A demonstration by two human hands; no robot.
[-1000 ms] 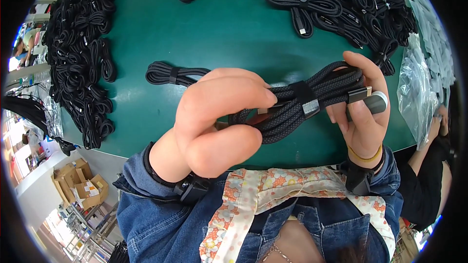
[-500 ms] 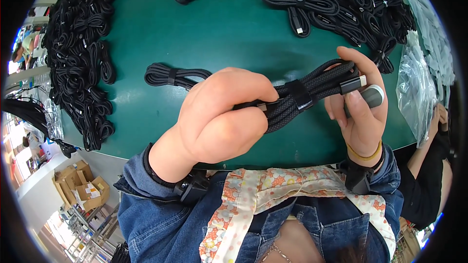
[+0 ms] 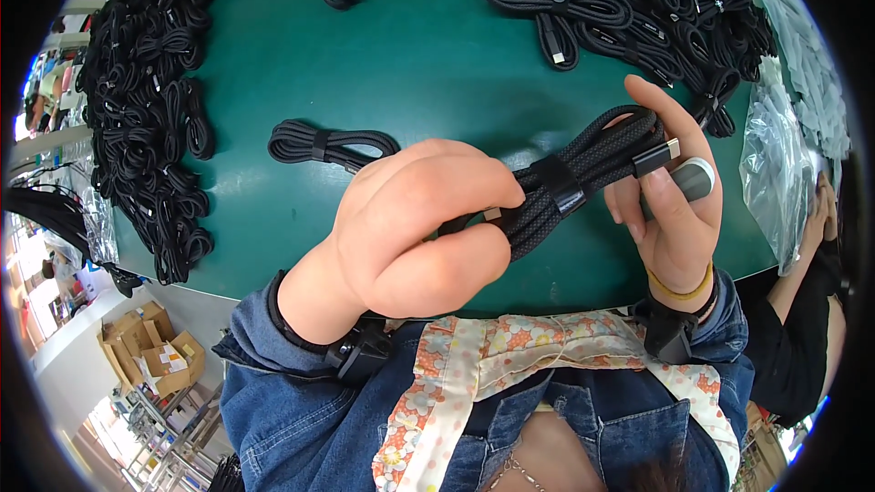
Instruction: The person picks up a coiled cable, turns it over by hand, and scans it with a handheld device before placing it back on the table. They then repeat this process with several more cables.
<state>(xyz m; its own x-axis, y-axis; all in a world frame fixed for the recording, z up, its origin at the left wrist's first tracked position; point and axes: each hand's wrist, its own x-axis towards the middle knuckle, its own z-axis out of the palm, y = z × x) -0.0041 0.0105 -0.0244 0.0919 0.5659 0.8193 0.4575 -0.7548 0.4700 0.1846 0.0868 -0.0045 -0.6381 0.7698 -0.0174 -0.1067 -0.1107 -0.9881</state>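
Note:
A coiled black braided cable (image 3: 597, 164) with a black strap (image 3: 558, 184) around its middle is held slantwise above the table. My left hand (image 3: 415, 232) is closed around its lower left end, and a small metal plug tip shows beside the fingers. At the upper right end, my right hand (image 3: 679, 214) grips the coil between thumb and fingers, with a plug (image 3: 656, 158) lying near the thumb. A grey, white-edged rounded object (image 3: 695, 182) also sits in my right hand; its kind I cannot make out. Behind my left hand, another strapped cable (image 3: 299, 142) lies on the table.
The green table (image 3: 383, 55) carries a long heap of coiled black cables (image 3: 150, 82) at the left and another pile (image 3: 629, 0) at the far right. Clear plastic bags (image 3: 775, 155) lie along the right edge. Another person's hand (image 3: 820, 210) is beside them.
The held cable has turned slightly, its lower left end dipping a little. My left hand has shifted slightly right and down. Both hands keep their hold.

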